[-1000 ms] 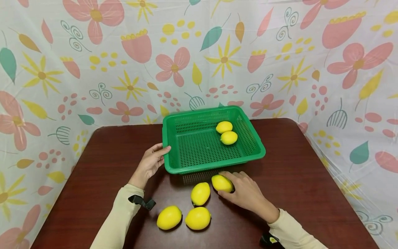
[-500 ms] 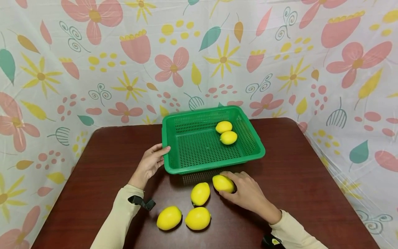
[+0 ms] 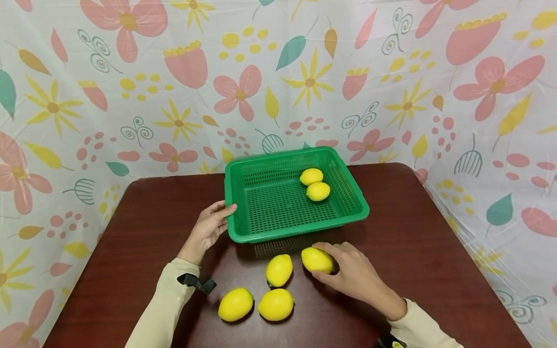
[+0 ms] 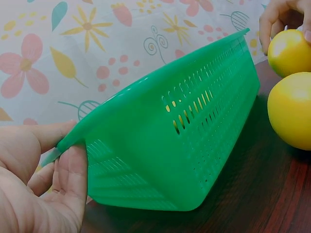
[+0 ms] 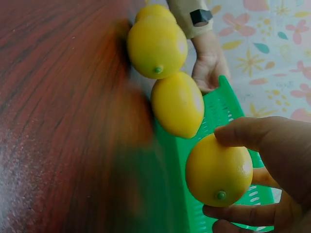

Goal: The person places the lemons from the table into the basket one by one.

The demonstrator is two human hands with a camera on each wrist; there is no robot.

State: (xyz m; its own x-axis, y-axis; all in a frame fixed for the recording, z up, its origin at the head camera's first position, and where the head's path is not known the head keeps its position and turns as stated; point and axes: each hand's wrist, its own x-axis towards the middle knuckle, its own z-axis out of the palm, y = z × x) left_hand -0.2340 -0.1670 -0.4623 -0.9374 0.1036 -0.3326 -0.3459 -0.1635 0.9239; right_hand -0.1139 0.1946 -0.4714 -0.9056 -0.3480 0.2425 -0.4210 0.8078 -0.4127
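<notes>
My left hand (image 3: 209, 229) grips the left rim of a green plastic basket (image 3: 300, 235), thumb on top and fingers beneath, as the left wrist view also shows. Two lemons lie inside toward the right: a back lemon (image 3: 311, 176) and a front lemon (image 3: 318, 192). In front of the basket, my right hand (image 3: 354, 270) holds a lemon (image 3: 316, 260) between thumb and fingers. The right wrist view shows this held lemon (image 5: 218, 170) with its green stem end toward the camera. Left of it are three loose lemons: one upper (image 3: 279, 270), one lower (image 3: 276, 305) and one leftmost (image 3: 236, 304).
The dark reddish-brown table (image 3: 143, 251) carries everything. Behind and beside it hangs a white curtain (image 3: 243, 43) printed with flowers and leaves. Black straps sit on both wrists, including the left wrist strap (image 3: 197, 282).
My right hand has shifted slightly right and toward me with its lemon, away from the loose lemons. My left hand keeps its grip on the basket; the view has shifted slightly.
</notes>
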